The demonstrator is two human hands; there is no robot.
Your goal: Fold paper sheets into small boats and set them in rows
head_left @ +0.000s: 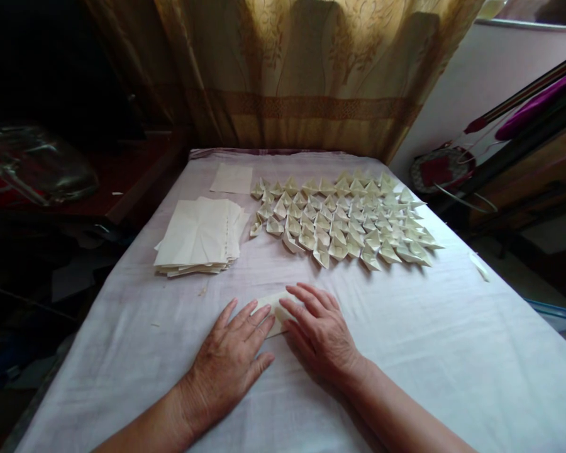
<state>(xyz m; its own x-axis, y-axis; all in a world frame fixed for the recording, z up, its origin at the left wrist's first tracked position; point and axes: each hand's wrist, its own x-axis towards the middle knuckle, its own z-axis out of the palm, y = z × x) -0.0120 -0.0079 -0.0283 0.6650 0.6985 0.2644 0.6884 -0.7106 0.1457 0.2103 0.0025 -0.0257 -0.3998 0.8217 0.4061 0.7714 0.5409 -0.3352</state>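
A small folded piece of cream paper (277, 312) lies flat on the cloth-covered table, partly hidden beneath my fingers. My left hand (233, 349) rests on its left part, fingers stretched out and slightly spread. On the right part lies my right hand (319, 327), its fingers extended over the paper. Beyond my hands, several folded paper boats (338, 245) stand close together in rows. To their left sits a stack of cream paper sheets (193, 236), with uneven edges.
A single sheet (232, 178) lies behind the stack. White cloth (136, 358) covers the table, and a paper scrap (479, 267) is near its right edge. A patterned curtain (311, 82) hangs behind. At the left, a clear plastic-wrapped object (42, 163) is on a dark surface.
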